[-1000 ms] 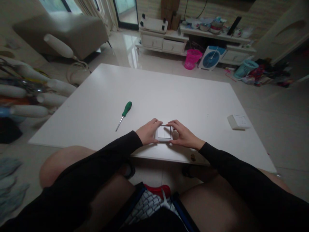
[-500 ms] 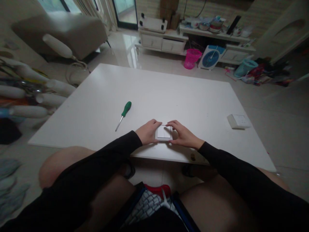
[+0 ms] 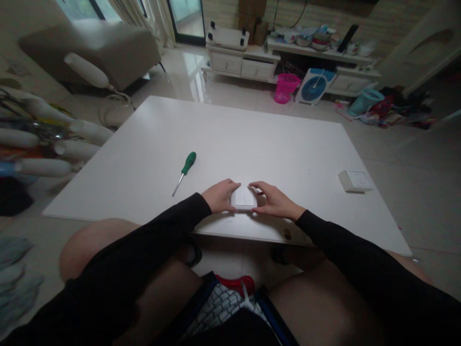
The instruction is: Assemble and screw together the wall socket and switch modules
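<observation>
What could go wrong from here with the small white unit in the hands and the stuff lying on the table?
The white two-panel unit is close to the table's near edge; if the left hand or right hand slips, it could drop off.
The green-handled screwdriver lies loose beyond the left forearm; a sweep might knock it.
The white box sits near the right edge, so a bump could tip it over.

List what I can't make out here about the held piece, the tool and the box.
Head view:
- Left and right sides of the white, square, two-panelled plastic piece: partly covered by the left hand and right hand.
- Its underside: turned away.
- Tip shape of the green-handled metal screwdriver: too small.
- Print on the small white box: blurred.
</observation>
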A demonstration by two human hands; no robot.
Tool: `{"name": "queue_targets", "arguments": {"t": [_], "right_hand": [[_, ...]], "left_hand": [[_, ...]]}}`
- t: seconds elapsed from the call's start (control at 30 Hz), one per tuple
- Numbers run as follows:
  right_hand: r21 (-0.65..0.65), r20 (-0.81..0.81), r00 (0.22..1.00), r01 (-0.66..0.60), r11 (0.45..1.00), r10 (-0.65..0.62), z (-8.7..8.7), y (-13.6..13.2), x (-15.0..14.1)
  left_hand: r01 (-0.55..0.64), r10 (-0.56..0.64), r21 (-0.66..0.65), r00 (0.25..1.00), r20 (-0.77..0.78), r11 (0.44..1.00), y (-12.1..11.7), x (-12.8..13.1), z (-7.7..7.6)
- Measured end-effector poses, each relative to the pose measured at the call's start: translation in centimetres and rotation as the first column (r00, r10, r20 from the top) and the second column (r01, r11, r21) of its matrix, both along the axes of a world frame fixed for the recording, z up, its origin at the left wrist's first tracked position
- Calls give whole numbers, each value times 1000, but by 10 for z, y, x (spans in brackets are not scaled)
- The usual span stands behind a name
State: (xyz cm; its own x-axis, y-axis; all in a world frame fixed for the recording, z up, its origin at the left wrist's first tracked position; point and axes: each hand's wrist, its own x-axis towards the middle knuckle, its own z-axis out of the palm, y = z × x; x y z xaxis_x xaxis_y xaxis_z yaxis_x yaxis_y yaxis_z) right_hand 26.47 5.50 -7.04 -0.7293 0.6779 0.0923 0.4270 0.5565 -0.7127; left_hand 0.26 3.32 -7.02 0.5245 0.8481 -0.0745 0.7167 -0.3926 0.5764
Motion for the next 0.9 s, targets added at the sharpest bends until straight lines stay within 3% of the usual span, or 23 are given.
{"name": "queue_targets", "arguments": {"t": [0.6,0.8,0.9], "right_hand": [[-36,29,999,20,999,-19,2,5,1],[-115,20,997,77,990,-75,-5,2,2],[-237,1,996,90,967,-92,-5,2,1]], "left_hand": [[-78,80,-30,994,76,996,-1,2,-5],[-100,103,-52,994,48,994,-1,3,-9],[-66,66,-6,997,43,998,-1,3,-5]]}}
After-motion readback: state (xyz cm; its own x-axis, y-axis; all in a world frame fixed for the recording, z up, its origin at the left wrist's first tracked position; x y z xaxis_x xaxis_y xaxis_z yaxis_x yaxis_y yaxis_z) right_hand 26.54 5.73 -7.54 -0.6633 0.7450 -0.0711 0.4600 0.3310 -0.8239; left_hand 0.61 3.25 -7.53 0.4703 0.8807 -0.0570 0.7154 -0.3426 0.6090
